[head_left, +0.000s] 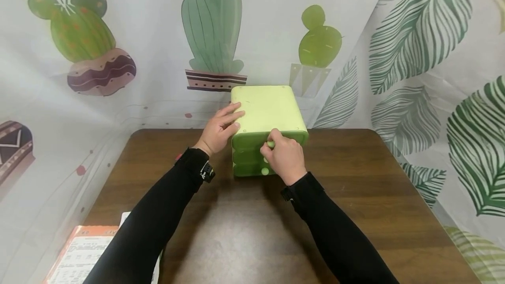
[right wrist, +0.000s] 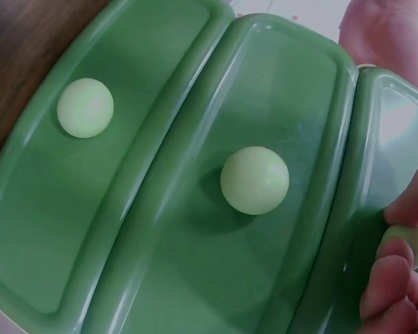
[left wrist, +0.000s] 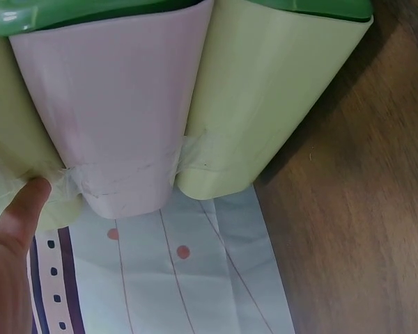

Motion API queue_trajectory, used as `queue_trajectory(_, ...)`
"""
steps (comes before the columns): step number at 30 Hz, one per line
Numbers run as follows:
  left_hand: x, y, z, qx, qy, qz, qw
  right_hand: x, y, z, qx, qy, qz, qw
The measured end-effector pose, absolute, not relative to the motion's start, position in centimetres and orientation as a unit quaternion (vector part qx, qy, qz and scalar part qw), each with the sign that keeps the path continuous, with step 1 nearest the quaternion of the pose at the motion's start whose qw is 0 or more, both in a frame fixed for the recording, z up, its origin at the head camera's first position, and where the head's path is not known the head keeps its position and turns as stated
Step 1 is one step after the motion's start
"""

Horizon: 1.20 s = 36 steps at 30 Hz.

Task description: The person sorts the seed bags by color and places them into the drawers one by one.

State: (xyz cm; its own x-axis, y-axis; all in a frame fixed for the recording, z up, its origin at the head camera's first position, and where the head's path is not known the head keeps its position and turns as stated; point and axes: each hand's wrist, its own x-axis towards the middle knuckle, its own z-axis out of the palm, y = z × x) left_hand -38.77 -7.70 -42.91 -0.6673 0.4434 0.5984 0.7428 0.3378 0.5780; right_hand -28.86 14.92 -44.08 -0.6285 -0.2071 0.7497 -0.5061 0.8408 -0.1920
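A small green drawer box (head_left: 268, 104) stands at the table's far edge, with three stacked drawers facing me. My right hand (head_left: 287, 154) pinches the round knob (right wrist: 407, 243) of the top drawer between thumb and fingers. Below it, the middle knob (right wrist: 255, 180) and the bottom knob (right wrist: 86, 108) are free. My left hand (head_left: 218, 130) rests on the box's left upper edge, fingers spread over the top. In the left wrist view, one finger (left wrist: 28, 205) touches a yellowish side panel beside clear tape, next to a pink panel (left wrist: 118, 111). The drawers look closed.
The box stands on a brown wooden table (head_left: 236, 240). Printed papers (head_left: 84, 253) lie at the near left, partly under my left arm. A white cloth with cactus prints (head_left: 215, 25) hangs right behind the box, and leaf-patterned cloth (head_left: 418, 34) hangs at the right.
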Motion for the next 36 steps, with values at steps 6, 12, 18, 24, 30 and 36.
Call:
queue_trajectory(6, -38.8, -7.8, -42.7, -0.373, -0.800, -0.442, 0.160, -29.3, 15.0, -44.0, 0.213, -0.880, 0.197, 0.376)
queue_trajectory(12, -39.0, -7.6, -42.1, -0.376, -0.804, -0.436, 0.149, -29.4, 15.3, -43.6, 0.215, -0.885, 0.193, 0.365)
queue_trajectory(18, -38.8, -7.8, -41.9, -0.373, -0.808, -0.431, 0.146, -29.5, 15.3, -43.8, 0.207, -0.891, 0.188, 0.358)
queue_trajectory(24, -39.0, -7.7, -41.8, -0.389, -0.800, -0.429, 0.156, -29.3, 15.3, -44.2, 0.198, -0.890, 0.191, 0.365)
queue_trajectory(30, -38.9, -7.4, -42.6, -0.416, -0.787, -0.428, 0.158, -28.0, 16.4, -46.2, 0.196, -0.880, 0.203, 0.382)
queue_trajectory(36, -38.8, -7.5, -42.8, -0.417, -0.784, -0.429, 0.166, -27.0, 16.7, -47.9, 0.185, -0.900, 0.184, 0.350)
